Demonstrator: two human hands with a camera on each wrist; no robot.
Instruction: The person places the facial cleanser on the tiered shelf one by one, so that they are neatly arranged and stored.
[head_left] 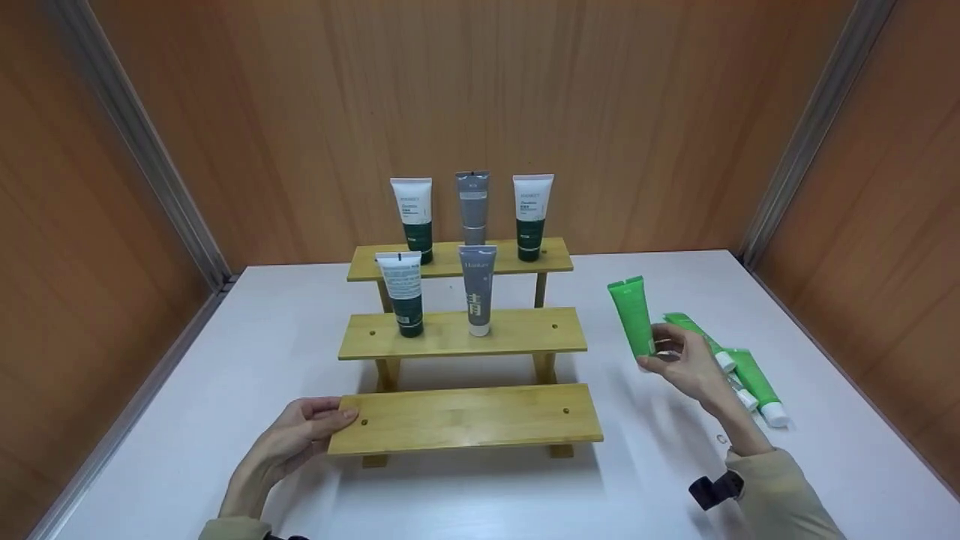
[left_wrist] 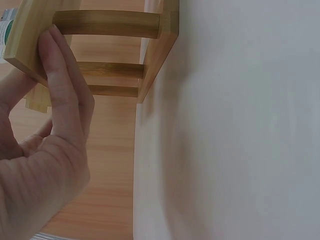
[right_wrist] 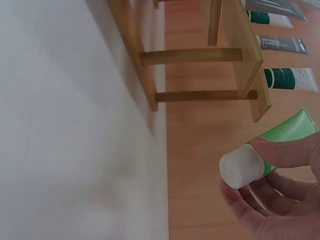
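Note:
My right hand (head_left: 686, 364) pinches a green squeeze tube (head_left: 632, 315) near its white cap (right_wrist: 242, 166), holding it raised to the right of a three-tier wooden stand (head_left: 465, 418). The left hand (head_left: 304, 431) grips the left end of the stand's lowest board, thumb on top and fingers beneath. On the middle board stand a white and dark green tube (head_left: 402, 292) and a grey tube (head_left: 478, 289). Two more white and dark green tubes flank a second grey tube (head_left: 473, 206) on the top board. Nothing stands on the lowest board.
Several tubes, among them a green tube (head_left: 756, 382) with a white cap, lie in a pile on the white table (head_left: 247, 337) at the right. Wooden panels (head_left: 480, 90) enclose the back and both sides. A small ring-shaped bit (head_left: 721, 439) lies near the right wrist.

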